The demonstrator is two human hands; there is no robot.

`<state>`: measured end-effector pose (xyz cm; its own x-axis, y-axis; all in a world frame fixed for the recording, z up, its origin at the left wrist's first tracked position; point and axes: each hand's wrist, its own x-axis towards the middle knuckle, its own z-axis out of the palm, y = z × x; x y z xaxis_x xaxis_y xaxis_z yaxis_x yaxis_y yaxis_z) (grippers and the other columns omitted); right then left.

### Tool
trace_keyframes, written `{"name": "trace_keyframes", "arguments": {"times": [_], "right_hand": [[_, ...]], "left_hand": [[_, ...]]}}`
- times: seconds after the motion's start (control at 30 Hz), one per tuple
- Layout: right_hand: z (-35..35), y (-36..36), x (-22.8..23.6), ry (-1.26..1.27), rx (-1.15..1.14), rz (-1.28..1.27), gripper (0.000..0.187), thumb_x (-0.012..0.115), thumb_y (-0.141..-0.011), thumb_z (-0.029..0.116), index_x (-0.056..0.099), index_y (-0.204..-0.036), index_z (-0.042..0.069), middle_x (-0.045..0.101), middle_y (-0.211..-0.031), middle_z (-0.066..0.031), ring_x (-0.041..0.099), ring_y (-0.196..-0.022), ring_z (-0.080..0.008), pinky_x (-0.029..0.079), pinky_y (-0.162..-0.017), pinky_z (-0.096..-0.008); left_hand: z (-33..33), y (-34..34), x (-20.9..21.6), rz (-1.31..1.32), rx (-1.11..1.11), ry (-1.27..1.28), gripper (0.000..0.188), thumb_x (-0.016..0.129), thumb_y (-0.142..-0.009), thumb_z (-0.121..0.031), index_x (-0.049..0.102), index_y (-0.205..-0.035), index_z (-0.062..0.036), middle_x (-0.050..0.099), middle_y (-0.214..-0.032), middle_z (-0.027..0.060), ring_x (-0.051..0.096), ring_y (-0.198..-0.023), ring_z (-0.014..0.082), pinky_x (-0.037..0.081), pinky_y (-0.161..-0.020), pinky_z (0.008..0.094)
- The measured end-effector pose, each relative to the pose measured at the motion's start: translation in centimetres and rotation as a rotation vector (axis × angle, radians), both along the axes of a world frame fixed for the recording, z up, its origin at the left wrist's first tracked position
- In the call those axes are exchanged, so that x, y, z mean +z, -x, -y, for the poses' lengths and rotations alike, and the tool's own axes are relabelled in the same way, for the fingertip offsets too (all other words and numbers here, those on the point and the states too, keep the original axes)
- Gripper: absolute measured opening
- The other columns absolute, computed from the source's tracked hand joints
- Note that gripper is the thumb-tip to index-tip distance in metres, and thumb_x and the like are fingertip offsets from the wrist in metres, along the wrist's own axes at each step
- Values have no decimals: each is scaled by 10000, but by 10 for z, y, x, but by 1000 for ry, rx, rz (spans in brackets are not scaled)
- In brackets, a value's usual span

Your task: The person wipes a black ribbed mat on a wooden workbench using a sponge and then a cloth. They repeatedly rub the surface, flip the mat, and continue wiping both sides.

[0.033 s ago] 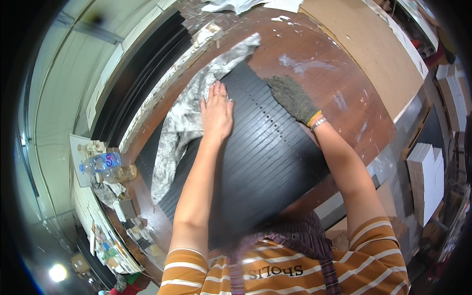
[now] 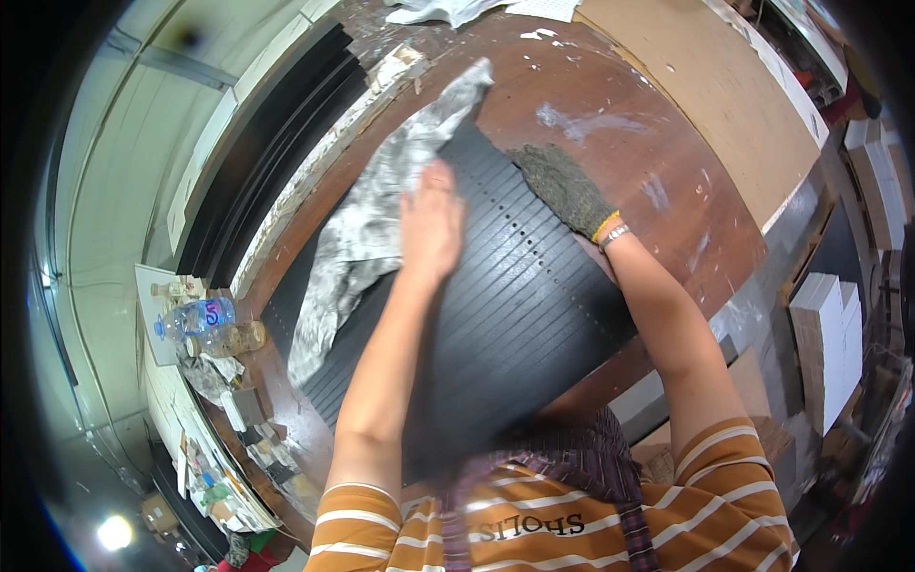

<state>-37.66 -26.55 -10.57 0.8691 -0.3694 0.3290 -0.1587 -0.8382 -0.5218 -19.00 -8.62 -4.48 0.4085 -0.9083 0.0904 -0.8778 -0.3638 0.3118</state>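
A black grooved panel (image 2: 534, 305) with a row of small holes lies on the brown table. Along its far left part is spread a grey-and-white mottled cloth (image 2: 357, 214). My bare left hand (image 2: 434, 221) lies palm down at the cloth's right edge, partly over the panel; its fingers are blurred but look flat rather than closed. On the panel's right edge rests my right hand (image 2: 567, 191), in a dark knitted glove with a yellow cuff, its fingers stretched out flat. The glove hides part of that edge.
Black strips (image 2: 272, 143) are stacked at the far left. Plastic bottles (image 2: 205, 315) stand near the table's left side. A brown board (image 2: 696, 105) lies at the far right, with white boards (image 2: 824, 343) stacked beyond the table.
My left hand has shifted slightly right and is now blurred. The cloth has moved a little to the left and away. My right hand stays nearly in place.
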Motion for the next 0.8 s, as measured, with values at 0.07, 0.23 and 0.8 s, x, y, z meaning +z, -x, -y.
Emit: {"name": "trace_keyframes", "arguments": {"times": [0.07,0.23,0.8], "right_hand": [[2,-6,2,51,14,-147,478,444,-1032,236,480,-1488,98,513,-1509,-116,444,-1418,-277,287,-1212,-441],[6,-8,-5,106,-20,-104,458,424,-1021,194,499,-1462,96,522,-1498,-107,450,-1413,-291,322,-1189,-449],[-48,95,2,-4,7,-121,560,456,-1048,363,414,-1537,94,428,-1582,-133,375,-1470,-288,232,-1232,-458]], "left_hand": [[-9,52,-10,-29,-289,-121,634,509,-984,-206,335,-1574,-53,351,-1628,147,286,-1532,285,192,-1215,592],[-26,41,17,-19,-289,-92,589,488,-993,-182,366,-1558,-69,355,-1627,132,306,-1519,288,189,-1225,583],[-120,108,25,-44,-394,47,612,599,-726,74,623,-1322,-66,554,-1435,113,550,-1209,322,434,-1048,469]]}}
